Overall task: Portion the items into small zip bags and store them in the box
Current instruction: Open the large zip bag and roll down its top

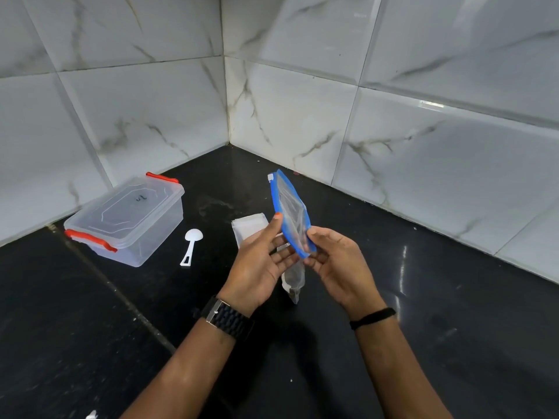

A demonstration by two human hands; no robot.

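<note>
A small clear zip bag with a blue edge and a white slider is held upright above the black counter. My left hand touches its left edge with the fingertips, palm up. Gripping the bag's lower corner is my right hand. Under my hands lies a clear packet with dark contents, partly hidden. A white packet lies flat just behind my left hand. The clear plastic box with orange-red clips stands closed at the left. Beside it rests a white measuring spoon.
The black stone counter runs into a corner of white marble-look wall tiles. A seam in the counter runs diagonally at the left. A small white object shows at the bottom edge.
</note>
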